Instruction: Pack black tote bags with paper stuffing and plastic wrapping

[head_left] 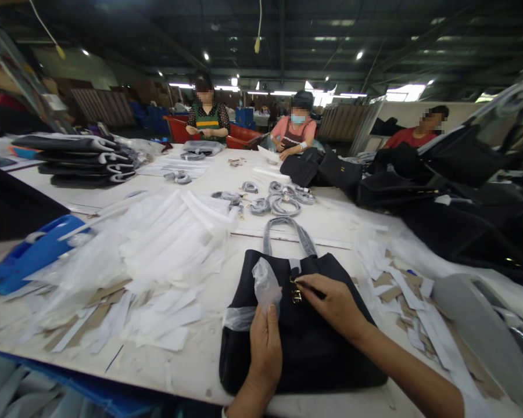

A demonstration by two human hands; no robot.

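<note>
A black handbag [318,348] lies on the white table close to me, its wrapped handle [303,235] pointing away. My left hand [265,342] is closed on a crumpled piece of clear plastic film [265,281] over the bag's left part. With thumb and fingers pinched, my right hand [331,299] touches the gold clasp [295,295] at the bag's upper middle. The part of the clasp between the fingertips is partly hidden. A strip of clear film [237,319] wraps the bag's left side.
White plastic sheets [174,238] and paper strips are heaped left, beside a blue tape dispenser [30,252]. Wrapped straps [285,197] lie beyond the bag. Black bags [475,226] and card scraps [401,296] crowd the right. Co-workers [207,113] are across the table.
</note>
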